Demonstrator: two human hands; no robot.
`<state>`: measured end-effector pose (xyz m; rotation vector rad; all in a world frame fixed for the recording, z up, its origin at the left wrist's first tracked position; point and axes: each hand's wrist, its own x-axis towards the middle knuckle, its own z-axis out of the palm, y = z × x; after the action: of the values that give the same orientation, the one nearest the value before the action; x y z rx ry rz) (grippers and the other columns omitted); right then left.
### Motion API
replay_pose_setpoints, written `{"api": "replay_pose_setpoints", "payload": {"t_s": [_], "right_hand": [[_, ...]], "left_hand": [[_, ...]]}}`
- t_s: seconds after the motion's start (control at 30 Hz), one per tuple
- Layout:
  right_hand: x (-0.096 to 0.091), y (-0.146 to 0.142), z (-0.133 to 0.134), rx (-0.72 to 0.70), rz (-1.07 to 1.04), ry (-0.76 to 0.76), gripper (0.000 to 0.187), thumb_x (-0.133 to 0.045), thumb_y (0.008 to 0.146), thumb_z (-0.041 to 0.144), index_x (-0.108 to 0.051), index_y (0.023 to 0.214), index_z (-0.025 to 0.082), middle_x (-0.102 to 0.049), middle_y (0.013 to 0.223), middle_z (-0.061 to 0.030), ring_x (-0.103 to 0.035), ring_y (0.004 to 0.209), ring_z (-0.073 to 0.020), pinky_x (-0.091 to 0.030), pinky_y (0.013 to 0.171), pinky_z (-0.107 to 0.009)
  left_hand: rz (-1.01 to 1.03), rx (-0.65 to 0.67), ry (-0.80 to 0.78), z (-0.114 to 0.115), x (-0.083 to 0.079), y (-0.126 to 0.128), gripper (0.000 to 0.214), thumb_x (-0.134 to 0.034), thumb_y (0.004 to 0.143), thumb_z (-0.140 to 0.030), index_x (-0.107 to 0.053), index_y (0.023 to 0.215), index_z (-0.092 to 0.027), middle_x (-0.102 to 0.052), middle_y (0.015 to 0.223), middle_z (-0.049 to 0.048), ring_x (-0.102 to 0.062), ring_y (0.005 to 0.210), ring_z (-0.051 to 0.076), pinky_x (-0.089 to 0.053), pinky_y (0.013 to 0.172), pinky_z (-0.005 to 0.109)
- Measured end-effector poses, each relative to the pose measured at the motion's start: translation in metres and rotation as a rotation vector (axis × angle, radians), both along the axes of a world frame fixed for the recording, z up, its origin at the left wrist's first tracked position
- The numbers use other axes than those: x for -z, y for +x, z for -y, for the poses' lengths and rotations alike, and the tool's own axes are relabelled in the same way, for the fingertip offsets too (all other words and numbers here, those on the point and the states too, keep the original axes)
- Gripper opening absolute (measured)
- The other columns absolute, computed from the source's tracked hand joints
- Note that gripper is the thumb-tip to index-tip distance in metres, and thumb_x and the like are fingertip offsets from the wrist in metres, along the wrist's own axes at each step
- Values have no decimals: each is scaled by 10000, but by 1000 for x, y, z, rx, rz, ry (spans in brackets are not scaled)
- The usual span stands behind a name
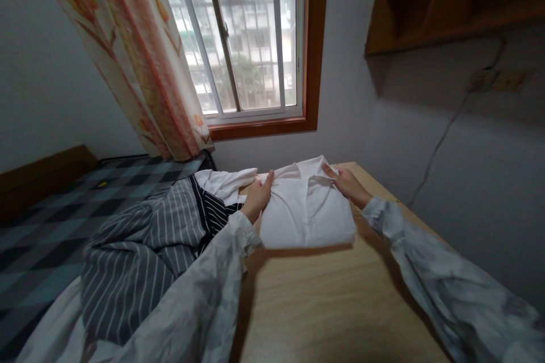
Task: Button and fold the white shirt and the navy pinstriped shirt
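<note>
Fingers point(271, 179) of the left hand point(258, 198) are closed on the near-left edge of a white shirt point(304, 212), thumb on top; those of the right hand point(347, 184) are closed on its far-right corner, beside the collar point(313, 166). The shirt is held between the two sets of fingers, above a wooden table point(332, 306); whether its full underside is supported cannot be told.

Folding of the shirt is judged nearly complete: a compact, roughly rectangular shape is formed, with the collar uppermost and the front edge squared. Creases are noted between the fingers, and the collar is not laid flat, so some straightening is judged outstanding.

Left of the left fingers, a striped garment point(140, 261) is found in a loose heap, unfolded. Just beyond those fingers, a white garment point(221, 182) is also found crumpled. No folding of either is evident.
</note>
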<state>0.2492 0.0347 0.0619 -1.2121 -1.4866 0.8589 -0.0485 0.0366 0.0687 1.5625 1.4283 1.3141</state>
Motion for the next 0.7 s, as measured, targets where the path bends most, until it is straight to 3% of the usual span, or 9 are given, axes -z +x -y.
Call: {"api": "replay_pose_setpoints", "payload": {"t_s": [0.13, 0.23, 0.3, 0.43, 0.53, 0.6, 0.7], "right_hand": [[53, 3, -10, 147, 167, -28, 669, -519, 969, 826, -724, 962, 188, -793, 939, -111, -725, 866, -272, -572, 808, -366], [83, 7, -8, 126, 197, 44, 501, -444, 1055, 620, -712, 1145, 206, -784, 1152, -129, -725, 1069, -285, -556, 998, -421], [93, 11, -8, 93, 208, 137, 436, -494, 1012, 460, -665, 1321, 204, -720, 1358, -146, -673, 1247, -292, -511, 1114, -454], [85, 13, -14, 145, 357, 355, 596, -635, 852, 313, -612, 1435, 192, -634, 1489, -174, -567, 1399, -336, -406, 1235, -525], [63, -1, -25, 93, 491, 496, 426, -684, 882, 334, -705, 1289, 212, -693, 1409, -153, -596, 1346, -335, -401, 1223, -512], [49, -19, -34, 62, 555, 465, 321, -704, 925, 405, -746, 1181, 217, -758, 1269, -134, -659, 1226, -317, -453, 1140, -474], [40, -49, -46, 83, 602, 258, 325, -750, 914, 531, -769, 1000, 218, -786, 943, -80, -705, 922, -265, -503, 887, -371]], "left_hand": [[-16, 4, -184, 2, 40, -6, 589, -839, 792, -699, -659, 988, -173, -733, 799, 55, -708, 762, 231, -566, 726, 340], [15, 9, -153, 6, 62, -14, 626, -948, 704, -589, -653, 1079, -184, -760, 944, 77, -731, 843, 224, -602, 807, 353], [46, 26, -103, 9, 72, -19, 619, -962, 694, -547, -662, 1101, -190, -766, 1021, 95, -741, 881, 232, -617, 843, 377], [44, 23, -18, 13, 83, -23, 521, -901, 757, -489, -677, 1128, -200, -761, 1077, 94, -747, 893, 238, -627, 831, 398], [-31, -43, 58, 14, 87, -20, 392, -845, 783, -429, -688, 1060, -200, -732, 1065, 80, -730, 890, 223, -622, 818, 381], [-63, -70, 98, 15, 88, -19, 311, -823, 786, -403, -684, 975, -199, -705, 1028, 66, -717, 888, 212, -617, 818, 366], [-48, -52, 128, 16, 88, -18, 253, -785, 823, -406, -655, 888, -199, -679, 1021, 55, -710, 869, 193, -614, 806, 347]]}}
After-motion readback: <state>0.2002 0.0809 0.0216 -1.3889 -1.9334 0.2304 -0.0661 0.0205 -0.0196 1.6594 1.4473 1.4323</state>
